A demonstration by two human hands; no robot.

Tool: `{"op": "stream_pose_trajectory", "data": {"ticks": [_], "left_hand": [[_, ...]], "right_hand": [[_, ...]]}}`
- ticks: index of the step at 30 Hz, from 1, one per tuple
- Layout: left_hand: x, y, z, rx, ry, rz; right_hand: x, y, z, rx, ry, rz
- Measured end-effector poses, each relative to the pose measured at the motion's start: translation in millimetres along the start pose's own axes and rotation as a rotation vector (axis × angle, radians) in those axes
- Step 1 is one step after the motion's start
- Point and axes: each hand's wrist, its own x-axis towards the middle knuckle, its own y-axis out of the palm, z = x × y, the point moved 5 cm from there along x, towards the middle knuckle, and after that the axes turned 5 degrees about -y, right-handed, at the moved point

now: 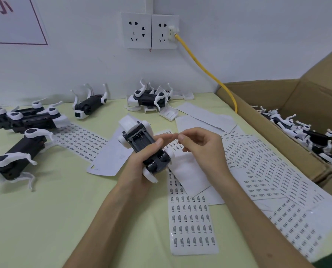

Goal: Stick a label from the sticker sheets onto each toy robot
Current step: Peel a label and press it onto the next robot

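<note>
Upturned toy robot (142, 142) in curled fingers (158, 143) of left hand (139, 169), tiny label (178, 134) between pinched fingers (183, 141) of right hand (202, 149).

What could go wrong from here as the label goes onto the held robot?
The tiny label pinched by the right hand could cling to the fingertips or land crooked.
The left hand grips the toy robot near one end, so pressing may tip it.
The right forearm passes over loose sticker sheets and might drag them.

A left hand (140, 168) grips an upturned toy robot (142, 144). The right hand (200, 149) pinches a tiny label (178, 134) beside it, above sticker sheets (192, 219).
</note>
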Motion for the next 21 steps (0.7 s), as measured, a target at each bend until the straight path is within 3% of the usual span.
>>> {"op": "stream_pose_trajectory", "data": {"ticks": [11, 17, 21], "left_hand": [[2.1, -4.2, 4.2, 0.099, -0.004, -0.025], [3.4, -6.0, 5.8, 0.127, -0.017, -0.020], [4.2, -9.0, 6.6, 0.109, -0.008, -0.006]], "right_hand": [[-1.0, -1.5, 0.9, -0.057, 0.009, -0.050], [-5.0, -3.0, 10.0, -0.256, -0.142, -0.123], [-7.8, -7.7, 19.7, -0.258, -0.225, -0.218]]}}
